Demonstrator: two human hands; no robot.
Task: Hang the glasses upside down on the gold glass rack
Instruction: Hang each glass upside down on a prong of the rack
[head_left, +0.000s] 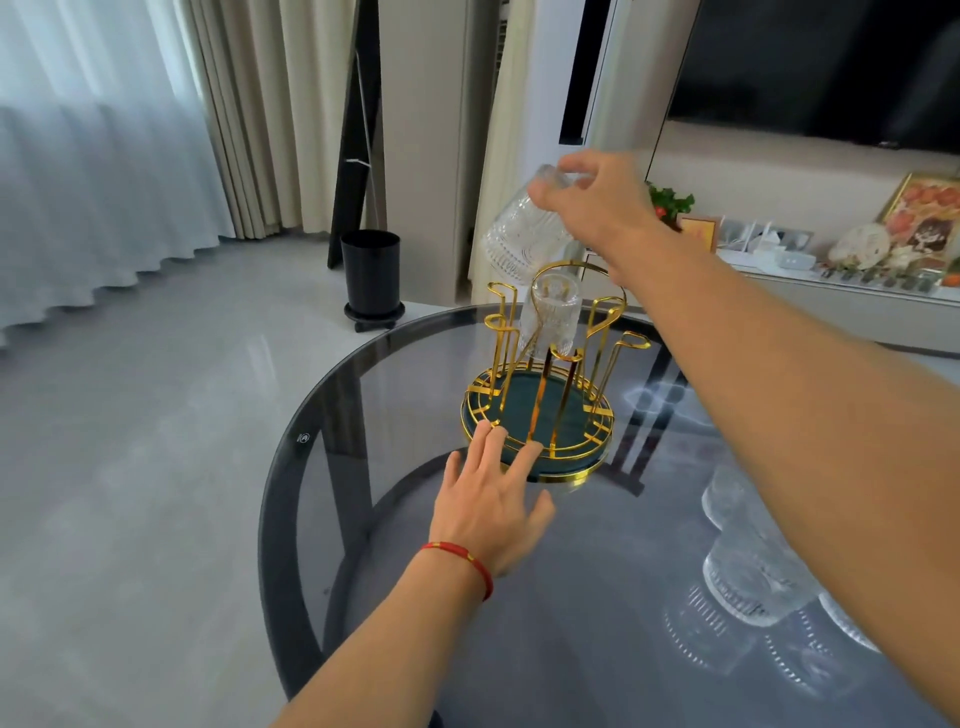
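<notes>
The gold glass rack (540, 415), with a dark green round base and several looped prongs, stands on the round glass table (395, 374). One ribbed clear glass (551, 319) hangs upside down on a far prong. My right hand (597, 200) grips the base of a second ribbed glass (522, 236), tilted mouth-down above the rack's left prongs. My left hand (493, 499) lies flat with fingers spread, its fingertips touching the front rim of the rack's base. More ribbed glasses (748, 582) stand on the table at the right, partly hidden by my right forearm.
A black bin (371, 275) stands on the floor beyond the table, next to a black leaning frame (356, 135). Curtains fill the left. A TV and a low shelf with ornaments (857, 249) are at the far right.
</notes>
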